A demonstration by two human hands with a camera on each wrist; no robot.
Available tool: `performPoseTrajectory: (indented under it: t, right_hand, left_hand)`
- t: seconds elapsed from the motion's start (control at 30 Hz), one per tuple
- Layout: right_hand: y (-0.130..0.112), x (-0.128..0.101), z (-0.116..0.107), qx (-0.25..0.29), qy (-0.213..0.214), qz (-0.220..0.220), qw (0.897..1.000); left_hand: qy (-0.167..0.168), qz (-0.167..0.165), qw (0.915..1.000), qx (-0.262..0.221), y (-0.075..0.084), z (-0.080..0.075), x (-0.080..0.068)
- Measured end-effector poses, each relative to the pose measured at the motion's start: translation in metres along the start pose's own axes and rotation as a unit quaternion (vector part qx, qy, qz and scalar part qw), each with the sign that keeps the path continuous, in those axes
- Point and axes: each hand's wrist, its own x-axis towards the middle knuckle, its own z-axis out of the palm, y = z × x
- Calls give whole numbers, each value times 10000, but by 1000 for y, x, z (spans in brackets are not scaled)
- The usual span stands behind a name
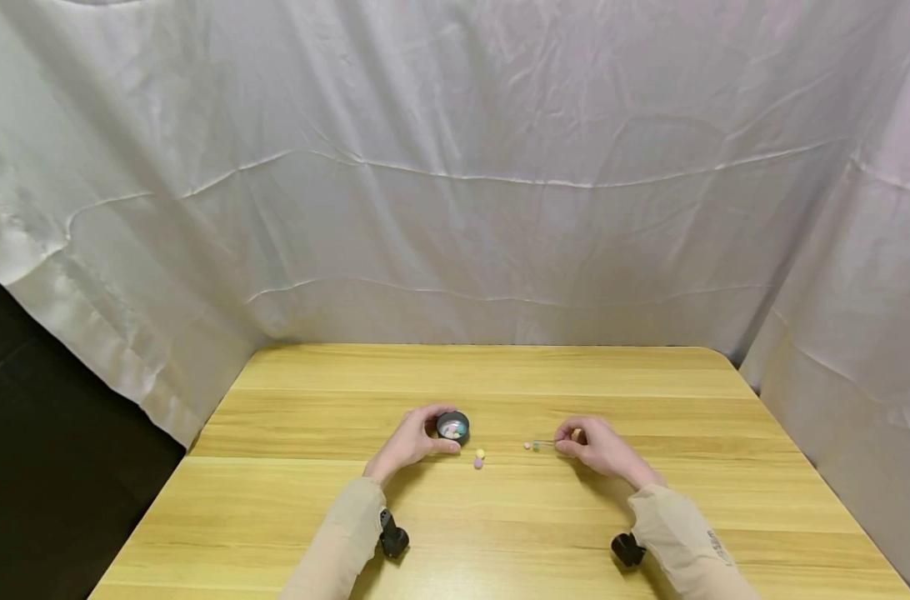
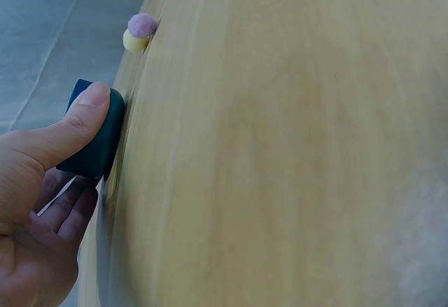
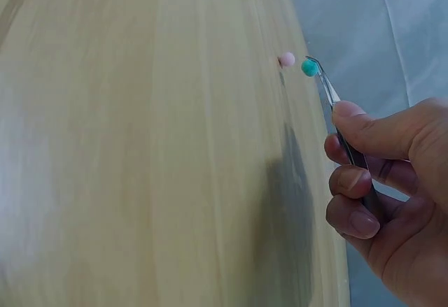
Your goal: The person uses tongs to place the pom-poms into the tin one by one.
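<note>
Wooden table point(image 1: 545, 533), left fingers point(image 2: 80, 212) round a dark cup point(image 2: 105, 139), right fingers point(image 3: 352, 180) in a pinch on tweezers point(image 3: 357, 158).

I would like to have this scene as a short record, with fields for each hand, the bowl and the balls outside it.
Left hand: holds dark bowl
Right hand: holds tweezers, tips at green ball; grip unclear
In bowl: small coloured balls
On table: pink ball near green ball; yellow ball and purple ball near bowl
</note>
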Motion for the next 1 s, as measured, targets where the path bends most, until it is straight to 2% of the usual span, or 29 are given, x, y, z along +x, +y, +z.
performPoseTrajectory:
  t: [0.17,0.47,0.8,1.0]
  right_hand:
    - [-6,4,4,-58,85,50,9999]
    - [-16,14,10,-16,262,-273,9993]
    - [-33,26,16,24,290,-141,9995]
    - [-40,33,21,45,350,-226,9991]
  left_hand:
    - [-4,-8,10000,-25,0,0,0]
    - [3,13,10000,38,0,0,0]
    - [3,9,10000,71,1,0,0]
    - [-13,7,10000,33,1,0,-1]
